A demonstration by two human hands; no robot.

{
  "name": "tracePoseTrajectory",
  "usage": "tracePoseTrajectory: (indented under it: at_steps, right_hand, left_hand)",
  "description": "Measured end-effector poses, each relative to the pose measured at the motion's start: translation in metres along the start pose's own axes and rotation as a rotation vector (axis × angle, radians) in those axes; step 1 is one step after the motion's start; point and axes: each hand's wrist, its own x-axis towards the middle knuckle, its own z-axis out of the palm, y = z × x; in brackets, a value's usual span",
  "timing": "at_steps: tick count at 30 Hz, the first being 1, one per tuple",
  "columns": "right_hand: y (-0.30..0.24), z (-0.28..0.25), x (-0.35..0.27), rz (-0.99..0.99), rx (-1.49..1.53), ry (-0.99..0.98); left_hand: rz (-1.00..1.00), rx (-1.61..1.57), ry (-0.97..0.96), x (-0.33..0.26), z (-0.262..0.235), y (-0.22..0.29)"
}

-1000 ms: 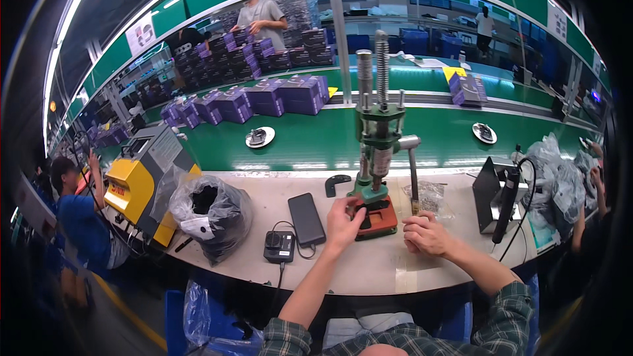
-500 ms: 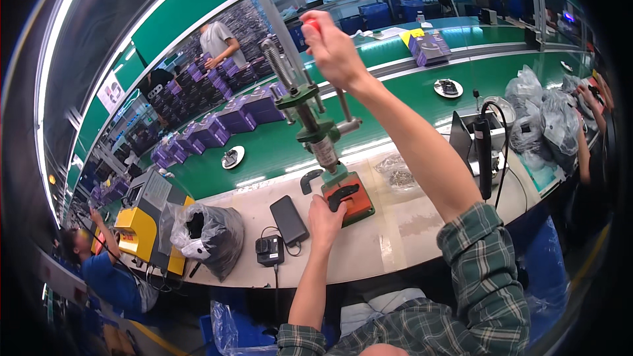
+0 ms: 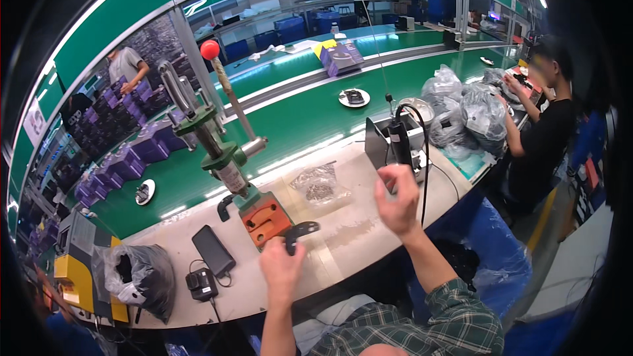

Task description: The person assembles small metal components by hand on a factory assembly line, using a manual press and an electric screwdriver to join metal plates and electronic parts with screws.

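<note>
My left hand [image 3: 282, 267] pinches a curved black plastic part [image 3: 303, 229], held just off the front right corner of the orange fixture block [image 3: 267, 223]. That block sits on the base of a green hand press [image 3: 226, 161], its lever topped by a red ball knob [image 3: 210, 49]. My right hand [image 3: 399, 203] is raised over the right side of the bench, fingers loosely curled and apart, in front of a hanging black electric screwdriver [image 3: 398, 144]. The hand covers the tool's lower end; no grip on it shows. Another curved black part [image 3: 225, 208] lies left of the press.
A clear bag of small parts [image 3: 320, 186] lies right of the press. On the left are a black phone [image 3: 213, 250], a power adapter [image 3: 201, 284] and a plastic bag of black parts [image 3: 146, 283]. Bagged parts [image 3: 484, 118] and a co-worker [image 3: 542, 128] are at right. Behind runs a green conveyor [image 3: 297, 109].
My right hand has let go of the press lever and moved down to the right. My left hand has lifted the black part out of the orange fixture. The view has turned right.
</note>
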Motion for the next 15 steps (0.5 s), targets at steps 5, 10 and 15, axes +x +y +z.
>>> tracePoseTrajectory:
  at_steps: [5,10,15]
  right_hand:
    - [0.055,-0.01,0.013,0.082,-0.414,0.008]
    - [0.1,-0.012,0.022,0.127,-0.399,-0.177]
    - [0.101,-0.045,0.021,0.523,0.761,-0.102]
  left_hand:
    - [0.081,0.122,-0.028,-0.019,0.048,0.029]
    - [0.125,-0.903,-0.212,-0.023,-0.038,0.068]
    - [0.543,-1.656,-0.187,-0.059,-0.111,0.093]
